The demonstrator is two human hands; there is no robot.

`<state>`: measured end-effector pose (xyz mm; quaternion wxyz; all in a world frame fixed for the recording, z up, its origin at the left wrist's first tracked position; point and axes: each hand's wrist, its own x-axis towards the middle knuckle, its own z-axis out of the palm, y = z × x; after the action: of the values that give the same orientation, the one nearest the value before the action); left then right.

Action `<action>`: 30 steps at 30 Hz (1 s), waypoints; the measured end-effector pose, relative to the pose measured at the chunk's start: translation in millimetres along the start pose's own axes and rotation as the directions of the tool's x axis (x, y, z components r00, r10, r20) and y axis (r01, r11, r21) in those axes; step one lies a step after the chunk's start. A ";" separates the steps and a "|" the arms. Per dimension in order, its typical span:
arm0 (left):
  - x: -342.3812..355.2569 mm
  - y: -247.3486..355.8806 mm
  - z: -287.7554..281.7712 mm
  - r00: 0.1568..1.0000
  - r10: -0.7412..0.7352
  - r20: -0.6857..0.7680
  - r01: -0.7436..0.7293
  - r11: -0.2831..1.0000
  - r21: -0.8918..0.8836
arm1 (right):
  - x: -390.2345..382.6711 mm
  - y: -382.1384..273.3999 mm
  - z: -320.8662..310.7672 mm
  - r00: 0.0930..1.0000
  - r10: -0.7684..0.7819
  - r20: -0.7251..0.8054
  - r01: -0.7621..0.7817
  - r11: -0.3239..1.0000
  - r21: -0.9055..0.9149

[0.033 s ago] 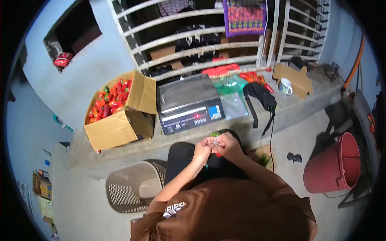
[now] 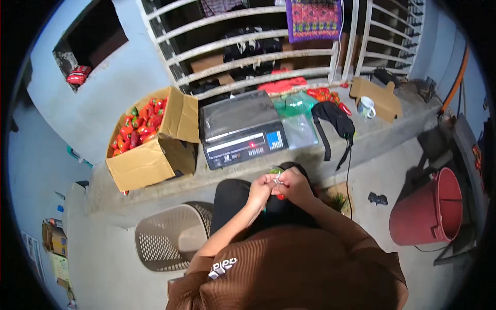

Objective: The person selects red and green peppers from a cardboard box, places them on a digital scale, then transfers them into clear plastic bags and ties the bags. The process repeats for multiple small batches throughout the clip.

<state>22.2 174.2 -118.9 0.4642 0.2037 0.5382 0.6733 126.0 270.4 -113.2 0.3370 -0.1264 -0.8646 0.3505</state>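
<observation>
Basket: a beige perforated plastic basket (image 2: 170,235) stands on the floor at the person's lower left.
Box: an open cardboard box (image 2: 150,139) full of red and green peppers sits on the concrete ledge (image 2: 392,129), far left.
Scale: a grey digital weighing scale (image 2: 240,129) sits on the ledge just right of the box, straight ahead of the hands.
Left hand: the left hand (image 2: 261,190) is raised before the lap, fingers pinched on a small clear bag (image 2: 278,178).
Bag: small, with green and red showing inside; it is held between both hands, below the scale's front edge.
Right hand: the right hand (image 2: 294,186) touches the left, fingers curled and pinching the same bag.
Pouch: a black strapped pouch (image 2: 336,121) lies on the ledge.
Mug: a white mug (image 2: 367,107) stands beyond it.
Bucket: a red bucket (image 2: 426,212) is on the floor, far right.
</observation>
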 end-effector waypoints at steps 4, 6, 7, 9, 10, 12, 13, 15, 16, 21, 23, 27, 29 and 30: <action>3.3 -10.4 -1.3 0.997 -0.075 -0.026 0.075 0.997 -0.007 | -8.9 0.0 -6.4 0.972 0.225 0.068 -0.227 0.974 0.020; 6.3 -11.8 -1.3 0.996 -0.076 -0.048 0.077 0.997 0.009 | -8.6 4.3 -6.1 0.976 0.204 0.082 -0.203 0.979 -0.020; 7.0 -12.7 -1.6 0.995 -0.077 -0.059 0.078 0.997 0.017 | -8.2 3.9 -5.8 0.983 0.167 0.076 -0.163 0.985 -0.050; 10.1 -13.1 -1.6 0.995 -0.075 -0.071 0.077 0.996 0.033 | -5.4 0.0 -6.6 0.994 0.089 0.066 -0.081 0.990 -0.116; 10.4 -13.4 -1.5 0.994 -0.073 -0.078 0.077 0.996 0.041 | -5.9 1.2 -5.1 0.995 0.081 0.054 -0.074 0.990 -0.123; 11.1 -12.9 -0.5 0.993 -0.082 -0.088 0.085 0.996 0.034 | -5.9 6.9 -0.9 0.998 0.061 0.027 -0.057 0.989 -0.140; 11.0 -12.9 -0.1 0.992 -0.086 -0.093 0.090 0.995 0.031 | -6.2 8.5 0.8 0.999 0.049 0.008 -0.047 0.985 -0.167; 11.4 -13.4 0.4 0.991 -0.094 -0.092 0.094 0.996 0.003 | -6.7 10.4 3.6 0.999 0.023 -0.027 -0.028 0.974 -0.223; 11.6 -13.5 0.6 0.991 -0.097 -0.092 0.096 0.995 -0.012 | -6.2 9.7 4.3 1.000 0.007 -0.028 -0.014 0.966 -0.258; 14.2 -16.9 -4.3 0.988 -0.132 -0.074 0.133 0.991 0.002 | -4.6 6.3 7.6 0.996 -0.069 -0.054 0.041 0.911 -0.411; 15.3 -19.0 -3.9 0.990 -0.126 -0.069 0.125 0.992 -0.011 | -3.3 9.3 9.6 0.997 -0.047 -0.054 0.020 0.908 -0.419; 15.9 -20.6 -2.1 0.999 -0.033 -0.012 0.034 0.996 0.082 | -1.4 16.6 8.5 0.997 -0.038 -0.066 0.003 0.887 -0.461; 18.8 -23.8 -6.3 0.998 -0.018 0.061 0.011 0.994 0.106 | -3.0 19.4 9.1 0.998 -0.016 -0.055 -0.010 0.895 -0.445; 22.3 -25.0 -10.1 0.994 -0.035 0.101 0.027 0.997 0.079 | -4.3 20.7 9.9 0.999 -0.004 -0.049 -0.018 0.900 -0.436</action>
<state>13.7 187.4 -150.2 0.4932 0.2473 0.5426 0.6334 122.2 278.2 -134.9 0.3199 -0.2100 -0.9122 0.1462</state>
